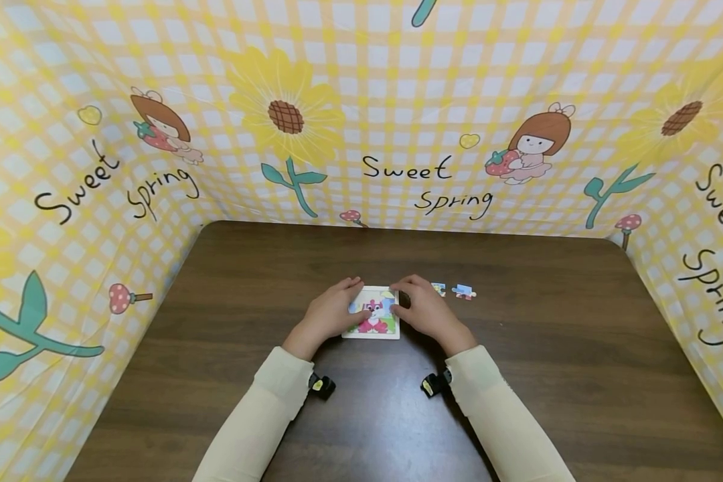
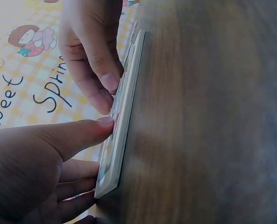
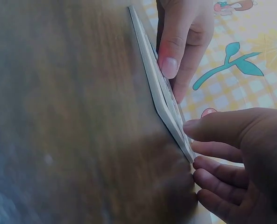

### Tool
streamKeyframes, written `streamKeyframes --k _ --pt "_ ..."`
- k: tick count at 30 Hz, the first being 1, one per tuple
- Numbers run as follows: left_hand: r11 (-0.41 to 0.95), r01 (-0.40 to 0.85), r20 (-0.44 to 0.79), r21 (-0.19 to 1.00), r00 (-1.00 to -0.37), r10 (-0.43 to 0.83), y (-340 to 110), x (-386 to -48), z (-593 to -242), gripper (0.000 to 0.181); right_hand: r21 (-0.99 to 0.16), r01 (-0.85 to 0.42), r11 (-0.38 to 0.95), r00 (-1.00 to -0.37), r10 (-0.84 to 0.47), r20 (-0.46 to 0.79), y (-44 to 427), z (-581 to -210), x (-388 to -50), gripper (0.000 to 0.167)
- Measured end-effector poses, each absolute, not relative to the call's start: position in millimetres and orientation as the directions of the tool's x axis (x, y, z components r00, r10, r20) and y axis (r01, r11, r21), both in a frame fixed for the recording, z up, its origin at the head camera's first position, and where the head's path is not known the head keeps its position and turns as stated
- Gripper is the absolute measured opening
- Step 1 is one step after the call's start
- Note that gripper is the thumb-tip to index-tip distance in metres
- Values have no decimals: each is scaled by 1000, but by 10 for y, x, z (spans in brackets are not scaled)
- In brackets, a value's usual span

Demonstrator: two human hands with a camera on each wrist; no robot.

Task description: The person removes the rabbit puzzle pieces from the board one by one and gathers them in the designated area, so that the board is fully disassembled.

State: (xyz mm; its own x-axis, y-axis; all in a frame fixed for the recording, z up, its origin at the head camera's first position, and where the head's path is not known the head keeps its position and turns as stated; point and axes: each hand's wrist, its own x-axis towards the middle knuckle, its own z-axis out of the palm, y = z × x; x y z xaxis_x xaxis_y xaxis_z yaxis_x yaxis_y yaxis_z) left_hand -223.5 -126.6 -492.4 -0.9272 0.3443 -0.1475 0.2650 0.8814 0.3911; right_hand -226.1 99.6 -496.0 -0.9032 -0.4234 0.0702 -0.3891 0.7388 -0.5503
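Observation:
A small white-framed puzzle board (image 1: 370, 336) with a pink animal picture lies on the table. At its left edge is my left hand (image 1: 331, 312), thumb resting on the picture and fingers along the outer side. My right hand (image 1: 429, 312) is at the board's upper right, its thumb and fingertips at the frame and the picture. In the left wrist view the board (image 2: 115, 163) appears edge-on, with the left thumb touching its face. The right wrist view shows the right fingers (image 3: 217, 177) against the board's edge (image 3: 168, 116). Whether any loose piece is under the right fingers is hidden.
Two loose puzzle pieces lie right of the board: one (image 1: 464, 292) in full view, the other (image 1: 439, 288) partly behind the right hand. A yellow checked cloth (image 1: 397, 120) stands around the back and sides of the brown wooden table (image 1: 548, 348).

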Motion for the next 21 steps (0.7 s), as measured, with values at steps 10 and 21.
streamKeyframes --k 10,21 --pt "883 261 -150 391 -928 341 -1267 -2236 -4933 75 -508 -400 762 -897 -441 45 980 -4959 -2279 40" --pt "888 256 -157 382 -929 335 -1259 -2244 -4935 75 -511 -386 768 -900 -435 26 977 -4911 -2271 38"
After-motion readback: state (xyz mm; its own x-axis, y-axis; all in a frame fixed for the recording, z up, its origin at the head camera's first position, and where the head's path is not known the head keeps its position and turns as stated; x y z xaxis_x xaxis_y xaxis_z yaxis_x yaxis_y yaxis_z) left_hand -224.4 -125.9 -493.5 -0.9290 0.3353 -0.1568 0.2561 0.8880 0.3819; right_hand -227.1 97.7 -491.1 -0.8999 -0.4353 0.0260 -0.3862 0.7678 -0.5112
